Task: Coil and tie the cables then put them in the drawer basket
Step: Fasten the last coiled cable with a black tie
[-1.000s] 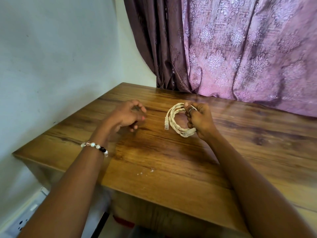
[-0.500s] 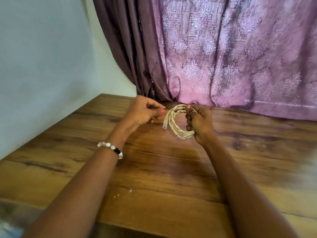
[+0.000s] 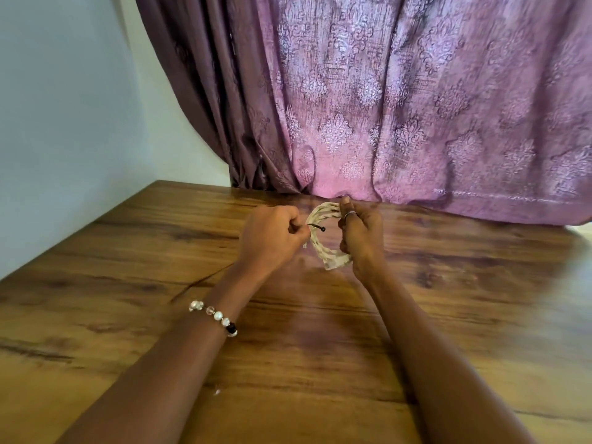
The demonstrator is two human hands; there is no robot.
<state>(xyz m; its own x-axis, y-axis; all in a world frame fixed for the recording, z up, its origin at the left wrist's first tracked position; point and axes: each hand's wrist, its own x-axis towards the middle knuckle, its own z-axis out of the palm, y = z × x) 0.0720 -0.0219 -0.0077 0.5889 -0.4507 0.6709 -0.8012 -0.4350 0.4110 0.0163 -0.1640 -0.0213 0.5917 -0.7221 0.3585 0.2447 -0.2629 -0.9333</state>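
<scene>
Head view: my right hand (image 3: 362, 238) grips the coiled cream cable (image 3: 323, 248), fingers curled round the coil's right side, thumb up at its 1 o'clock edge, ring (image 3: 349, 214) on one finger. The coil stands roughly upright above the wooden table (image 3: 320, 363), whether it touches the top I cannot tell. My left hand (image 3: 272, 238) sits at the coil's 9 o'clock, fist curled, pinching a thin black tie (image 3: 317, 226) whose tip pokes out toward 3 o'clock across the coil's opening. A cable end sticks out just below my left knuckles, blurred. Beaded bracelet (image 3: 215, 316) on my left wrist. Purple patterned curtain (image 3: 400, 107) hangs at 12 o'clock behind the table, pale wall (image 3: 64, 123) at 9 to 10 o'clock. Frame is motion-blurred at the edges.
</scene>
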